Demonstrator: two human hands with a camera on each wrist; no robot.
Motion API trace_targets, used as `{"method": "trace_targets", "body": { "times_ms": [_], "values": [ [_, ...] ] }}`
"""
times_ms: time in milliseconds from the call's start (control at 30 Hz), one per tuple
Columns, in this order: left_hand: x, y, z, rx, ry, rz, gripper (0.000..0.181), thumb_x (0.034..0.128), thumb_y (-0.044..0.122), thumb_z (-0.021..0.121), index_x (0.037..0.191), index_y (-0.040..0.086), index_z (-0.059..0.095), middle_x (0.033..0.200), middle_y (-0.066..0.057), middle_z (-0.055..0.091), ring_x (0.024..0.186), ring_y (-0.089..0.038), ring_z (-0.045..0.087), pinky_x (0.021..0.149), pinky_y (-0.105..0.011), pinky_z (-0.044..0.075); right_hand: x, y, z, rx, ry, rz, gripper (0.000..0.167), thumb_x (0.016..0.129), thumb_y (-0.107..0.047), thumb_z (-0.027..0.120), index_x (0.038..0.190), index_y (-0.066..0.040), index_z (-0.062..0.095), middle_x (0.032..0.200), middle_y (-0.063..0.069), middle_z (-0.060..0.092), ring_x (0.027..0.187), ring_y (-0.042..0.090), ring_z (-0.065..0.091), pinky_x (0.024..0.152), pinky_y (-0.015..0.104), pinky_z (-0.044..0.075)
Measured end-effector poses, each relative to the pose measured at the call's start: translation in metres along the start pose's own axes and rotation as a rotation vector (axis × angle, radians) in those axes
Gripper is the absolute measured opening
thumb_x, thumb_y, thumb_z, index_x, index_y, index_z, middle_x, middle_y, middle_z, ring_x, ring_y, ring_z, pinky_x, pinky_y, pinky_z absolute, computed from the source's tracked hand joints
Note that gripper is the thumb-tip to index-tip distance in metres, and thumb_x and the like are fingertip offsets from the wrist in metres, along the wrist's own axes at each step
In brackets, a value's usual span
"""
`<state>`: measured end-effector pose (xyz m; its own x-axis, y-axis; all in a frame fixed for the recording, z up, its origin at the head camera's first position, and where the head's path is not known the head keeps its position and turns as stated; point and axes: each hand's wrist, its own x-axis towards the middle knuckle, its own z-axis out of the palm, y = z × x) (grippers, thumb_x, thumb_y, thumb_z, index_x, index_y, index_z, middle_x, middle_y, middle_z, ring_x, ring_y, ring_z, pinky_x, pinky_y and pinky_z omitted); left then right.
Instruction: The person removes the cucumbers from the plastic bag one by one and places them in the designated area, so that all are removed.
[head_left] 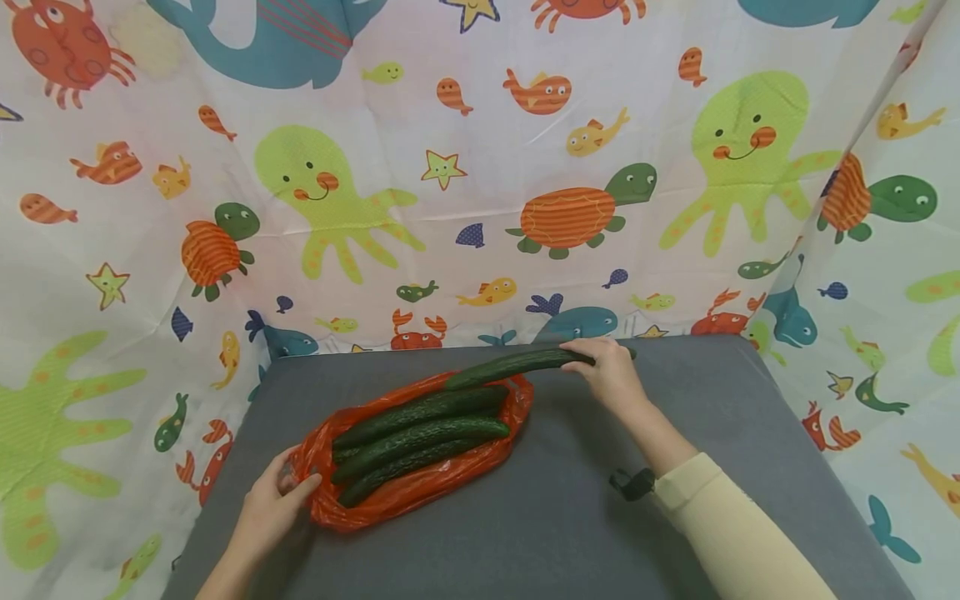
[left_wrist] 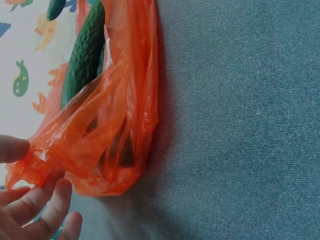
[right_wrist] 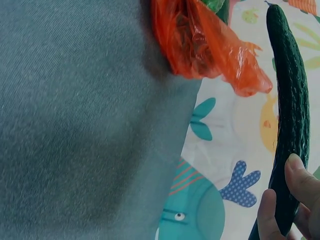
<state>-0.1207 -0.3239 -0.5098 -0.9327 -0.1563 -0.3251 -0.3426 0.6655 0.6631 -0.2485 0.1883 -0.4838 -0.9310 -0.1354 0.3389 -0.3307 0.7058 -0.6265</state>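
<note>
An orange-red plastic bag (head_left: pixel 420 500) lies opened on the table with several dark green cucumbers (head_left: pixel 420 437) side by side in it. My left hand (head_left: pixel 273 500) pinches the bag's left end; the left wrist view shows the thin film (left_wrist: pixel 45 160) between thumb and fingers. With my right hand (head_left: pixel 611 375) I grip one long cucumber (head_left: pixel 517 365) near its right end. It is raised, and its left tip is over the bag's far edge. The right wrist view shows thumb and fingers around this cucumber (right_wrist: pixel 290 100), apart from the bag (right_wrist: pixel 200 50).
A grey cloth-covered table (head_left: pixel 562 533) carries the bag. Behind and at both sides hangs a white curtain (head_left: pixel 465 250) printed with sea animals. A dark band (head_left: pixel 632 484) hangs by the right sleeve (head_left: pixel 720 508).
</note>
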Motion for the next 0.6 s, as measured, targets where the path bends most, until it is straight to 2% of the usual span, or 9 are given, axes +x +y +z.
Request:
{"method": "trace_targets", "body": {
  "times_ms": [267,600],
  "values": [
    [0.001,-0.005,0.001,0.01,0.007,-0.013,0.091,0.0929,0.064,0.06,0.158,0.01,0.028,0.15,-0.034,0.042,0.135,-0.05,0.045,0.092,-0.055,0.053,-0.003,0.011,-0.009,-0.018,-0.002,0.014,0.035,0.086,-0.015,0.08,0.119,-0.008,0.075,0.12,0.015,0.073,0.113,0.039,0.065,0.093,0.057,0.051],
    [0.002,-0.004,0.001,0.015,0.003,-0.015,0.092,0.0923,0.067,0.059,0.158,0.009,0.028,0.151,-0.035,0.039,0.135,-0.051,0.044,0.096,-0.059,0.049,-0.001,0.033,-0.021,-0.054,0.001,0.062,0.035,0.088,-0.017,0.079,0.121,-0.01,0.075,0.121,0.015,0.072,0.116,0.038,0.065,0.093,0.056,0.051]
  ]
}}
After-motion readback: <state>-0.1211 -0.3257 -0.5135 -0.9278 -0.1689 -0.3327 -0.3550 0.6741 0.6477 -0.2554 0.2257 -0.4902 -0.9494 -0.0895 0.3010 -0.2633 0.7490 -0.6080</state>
